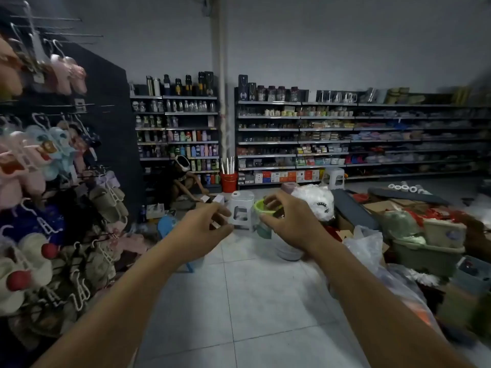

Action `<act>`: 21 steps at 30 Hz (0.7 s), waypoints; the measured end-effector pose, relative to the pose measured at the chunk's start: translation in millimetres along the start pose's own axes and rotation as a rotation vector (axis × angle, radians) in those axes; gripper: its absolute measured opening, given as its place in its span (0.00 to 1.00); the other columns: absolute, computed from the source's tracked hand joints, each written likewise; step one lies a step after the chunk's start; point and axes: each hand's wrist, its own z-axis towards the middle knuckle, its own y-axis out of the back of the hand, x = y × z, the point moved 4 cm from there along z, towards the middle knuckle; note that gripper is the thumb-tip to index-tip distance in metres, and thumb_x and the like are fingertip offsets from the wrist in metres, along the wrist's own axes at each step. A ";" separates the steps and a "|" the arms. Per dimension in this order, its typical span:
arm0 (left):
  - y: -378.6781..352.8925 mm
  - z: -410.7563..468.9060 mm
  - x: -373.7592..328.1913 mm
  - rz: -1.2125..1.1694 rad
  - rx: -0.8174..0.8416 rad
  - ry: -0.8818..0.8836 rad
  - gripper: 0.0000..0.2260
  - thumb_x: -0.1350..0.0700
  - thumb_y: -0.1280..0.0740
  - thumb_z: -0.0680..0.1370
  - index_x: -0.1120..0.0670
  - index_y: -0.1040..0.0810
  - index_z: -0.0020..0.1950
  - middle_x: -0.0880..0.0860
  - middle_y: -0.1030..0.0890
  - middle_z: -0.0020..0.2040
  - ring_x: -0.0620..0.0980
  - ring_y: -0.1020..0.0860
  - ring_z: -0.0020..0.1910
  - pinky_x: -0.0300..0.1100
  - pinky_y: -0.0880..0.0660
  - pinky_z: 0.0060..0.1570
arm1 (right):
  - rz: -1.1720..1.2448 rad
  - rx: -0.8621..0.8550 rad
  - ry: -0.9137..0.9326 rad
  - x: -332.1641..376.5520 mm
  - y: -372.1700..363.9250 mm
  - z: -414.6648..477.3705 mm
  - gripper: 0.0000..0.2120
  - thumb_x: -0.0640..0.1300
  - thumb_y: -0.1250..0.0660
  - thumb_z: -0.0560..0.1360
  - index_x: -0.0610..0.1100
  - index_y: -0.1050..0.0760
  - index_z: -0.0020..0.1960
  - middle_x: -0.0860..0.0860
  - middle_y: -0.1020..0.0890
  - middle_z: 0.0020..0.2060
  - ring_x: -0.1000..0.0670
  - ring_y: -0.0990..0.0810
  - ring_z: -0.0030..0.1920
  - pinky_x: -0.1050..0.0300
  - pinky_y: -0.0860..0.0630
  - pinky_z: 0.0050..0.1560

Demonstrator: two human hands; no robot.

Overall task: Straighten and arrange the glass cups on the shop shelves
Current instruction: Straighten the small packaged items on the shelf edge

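No readable text anywhere: labels on shelf stock too small/blurred. Both arms stretched fwd over the tiled floor (265, 301). Right hand (289, 221) pinches a green-rimmed cup (265, 208), fingers on rim, thumb lower on its side; cup w/ a pale tag below. Left hand (204, 224) just left of it, fingers loosely curled, holding nothing, not touching cup. White plastic stool (240, 208) sits beyond, between the hands. Shop shelves (292, 134) w/ glassware far beyond both hands. Slippers rack (53, 181) left of left arm.
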 end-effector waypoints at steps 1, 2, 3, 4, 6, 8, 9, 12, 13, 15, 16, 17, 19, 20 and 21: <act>-4.1 13.6 5.8 -0.011 -0.005 0.002 0.11 0.49 0.31 0.80 0.46 0.25 0.61 0.44 0.21 0.53 0.43 0.21 0.52 0.40 0.22 0.53 | -0.013 -0.012 0.023 -9.6 -4.5 13.4 0.15 0.50 0.28 0.76 0.47 0.25 0.60 0.52 0.19 0.52 0.51 0.20 0.52 0.49 0.19 0.55; -7.4 30.0 14.0 -0.017 -0.022 0.023 0.10 0.49 0.31 0.80 0.46 0.24 0.61 0.43 0.21 0.53 0.43 0.21 0.51 0.37 0.23 0.49 | -0.044 -0.011 0.022 -18.4 -7.1 27.9 0.16 0.51 0.28 0.76 0.48 0.25 0.61 0.52 0.19 0.53 0.51 0.20 0.52 0.49 0.19 0.56; -11.5 48.6 24.9 -0.021 -0.034 0.030 0.10 0.50 0.31 0.80 0.46 0.24 0.60 0.43 0.21 0.52 0.42 0.21 0.50 0.34 0.24 0.46 | -0.063 -0.007 0.031 -31.0 -11.7 45.7 0.17 0.52 0.28 0.76 0.48 0.26 0.61 0.52 0.19 0.53 0.51 0.20 0.53 0.49 0.19 0.56; -15.4 67.1 34.9 -0.036 -0.035 0.052 0.10 0.50 0.30 0.80 0.46 0.24 0.60 0.43 0.21 0.52 0.43 0.21 0.49 0.33 0.25 0.45 | -0.073 0.011 0.012 -43.0 -15.7 63.7 0.18 0.52 0.28 0.76 0.48 0.26 0.62 0.52 0.19 0.54 0.51 0.20 0.53 0.49 0.19 0.56; -20.0 110.6 50.7 -0.066 -0.043 0.067 0.10 0.49 0.30 0.79 0.45 0.25 0.60 0.43 0.21 0.53 0.43 0.20 0.50 0.34 0.24 0.45 | -0.076 0.019 0.004 -68.3 -24.9 105.1 0.18 0.52 0.28 0.75 0.48 0.26 0.62 0.51 0.20 0.54 0.51 0.21 0.53 0.50 0.19 0.56; -18.7 158.5 61.8 -0.068 -0.063 0.069 0.11 0.49 0.30 0.79 0.45 0.25 0.60 0.44 0.20 0.52 0.43 0.20 0.50 0.37 0.23 0.47 | -0.071 0.051 -0.007 -93.5 -33.5 148.6 0.17 0.51 0.28 0.76 0.49 0.26 0.61 0.51 0.20 0.54 0.52 0.21 0.52 0.50 0.20 0.55; -16.3 184.6 67.6 -0.062 -0.082 0.076 0.10 0.49 0.30 0.79 0.45 0.25 0.59 0.44 0.20 0.52 0.44 0.20 0.50 0.39 0.22 0.48 | -0.064 0.069 -0.010 -107.5 -38.4 172.4 0.16 0.50 0.28 0.76 0.49 0.26 0.61 0.51 0.20 0.55 0.52 0.22 0.52 0.51 0.20 0.54; -9.0 255.2 84.2 -0.057 -0.124 0.069 0.09 0.50 0.29 0.79 0.46 0.24 0.59 0.45 0.19 0.51 0.44 0.20 0.50 0.42 0.20 0.51 | -0.069 0.115 0.004 -140.2 -56.3 243.8 0.17 0.50 0.29 0.76 0.48 0.26 0.63 0.51 0.21 0.55 0.52 0.22 0.53 0.52 0.21 0.55; -7.2 276.2 93.2 -0.062 -0.135 0.068 0.09 0.50 0.30 0.79 0.46 0.24 0.59 0.45 0.19 0.51 0.43 0.20 0.50 0.42 0.20 0.51 | -0.065 0.112 0.010 -149.8 -63.8 267.5 0.17 0.51 0.29 0.77 0.49 0.26 0.63 0.51 0.21 0.55 0.52 0.22 0.53 0.52 0.21 0.56; -4.2 311.8 114.8 -0.057 -0.147 0.075 0.09 0.50 0.31 0.80 0.46 0.24 0.60 0.44 0.20 0.52 0.43 0.20 0.50 0.39 0.22 0.49 | -0.040 0.113 0.010 -163.9 -82.1 310.6 0.16 0.53 0.29 0.77 0.49 0.26 0.62 0.52 0.20 0.54 0.52 0.21 0.51 0.50 0.20 0.55; -2.8 328.7 128.9 -0.047 -0.153 0.086 0.09 0.50 0.32 0.80 0.46 0.24 0.60 0.44 0.20 0.52 0.42 0.20 0.50 0.37 0.23 0.47 | -0.024 0.116 0.002 -169.8 -92.9 331.6 0.16 0.53 0.30 0.77 0.50 0.26 0.61 0.53 0.21 0.53 0.52 0.21 0.51 0.49 0.20 0.55; -1.7 346.4 145.8 -0.034 -0.158 0.097 0.10 0.49 0.32 0.80 0.46 0.25 0.61 0.44 0.21 0.52 0.42 0.21 0.49 0.35 0.24 0.46 | -0.011 0.118 0.007 -175.5 -106.3 354.0 0.15 0.54 0.30 0.77 0.50 0.26 0.61 0.53 0.21 0.53 0.52 0.21 0.51 0.48 0.20 0.54; 0.1 383.9 186.3 -0.021 -0.162 0.140 0.10 0.48 0.32 0.80 0.46 0.25 0.61 0.44 0.21 0.52 0.41 0.21 0.49 0.34 0.26 0.43 | 0.000 0.131 0.017 -184.7 -137.0 400.8 0.14 0.54 0.30 0.77 0.51 0.26 0.60 0.54 0.21 0.53 0.52 0.21 0.51 0.47 0.20 0.54; 0.8 403.5 208.6 -0.027 -0.161 0.160 0.10 0.48 0.32 0.80 0.46 0.25 0.61 0.44 0.21 0.52 0.41 0.21 0.49 0.34 0.27 0.43 | 0.003 0.137 0.025 -189.5 -153.9 425.0 0.14 0.54 0.30 0.77 0.52 0.27 0.60 0.55 0.21 0.54 0.53 0.21 0.51 0.48 0.20 0.54; 1.1 424.2 232.3 -0.034 -0.166 0.169 0.10 0.48 0.32 0.80 0.46 0.25 0.61 0.44 0.21 0.52 0.41 0.21 0.48 0.34 0.27 0.42 | 0.004 0.142 0.037 -195.2 -172.0 449.5 0.14 0.54 0.30 0.77 0.53 0.27 0.60 0.55 0.21 0.54 0.54 0.21 0.50 0.49 0.21 0.54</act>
